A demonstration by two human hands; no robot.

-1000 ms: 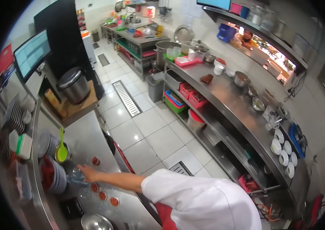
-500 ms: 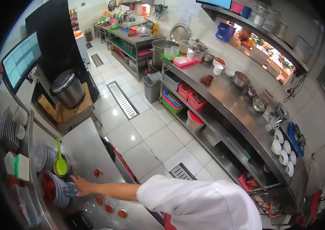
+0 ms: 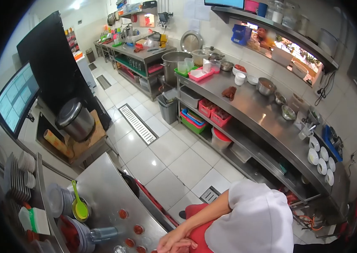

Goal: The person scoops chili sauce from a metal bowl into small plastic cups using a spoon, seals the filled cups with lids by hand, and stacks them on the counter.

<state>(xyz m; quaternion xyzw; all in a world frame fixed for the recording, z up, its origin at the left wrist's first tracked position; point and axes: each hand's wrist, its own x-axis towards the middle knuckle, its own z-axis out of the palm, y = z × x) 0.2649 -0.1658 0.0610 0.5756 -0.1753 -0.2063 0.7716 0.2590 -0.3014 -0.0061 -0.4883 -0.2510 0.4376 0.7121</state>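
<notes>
My right hand (image 3: 169, 241) is at the bottom edge, its forearm bent in below the white sleeve. Against it lie the curled fingers of my left hand (image 3: 186, 243), mostly cut off by the frame. Whether anything is between them is hidden. Just left, on a steel table (image 3: 98, 181), stand several small clear cups of red-orange sauce (image 3: 138, 229). An upturned or empty clear cup (image 3: 119, 248) sits at the lower edge. A stack of clear plastic cups (image 3: 104, 234) lies on its side by stacked plates (image 3: 86, 238), apart from both hands.
A lime-green ladle (image 3: 80, 207) rests in a pot beside more plates (image 3: 58, 200). A big lidded pot (image 3: 75, 120) stands behind the table. Across the tiled aisle (image 3: 161, 173) runs a long steel counter (image 3: 250, 103) with bowls (image 3: 322, 166). A person is beyond the pass-through window.
My right hand has drawn back from the clear cup stack toward my body and now meets my left hand. The view has shifted, and the red apron shows more.
</notes>
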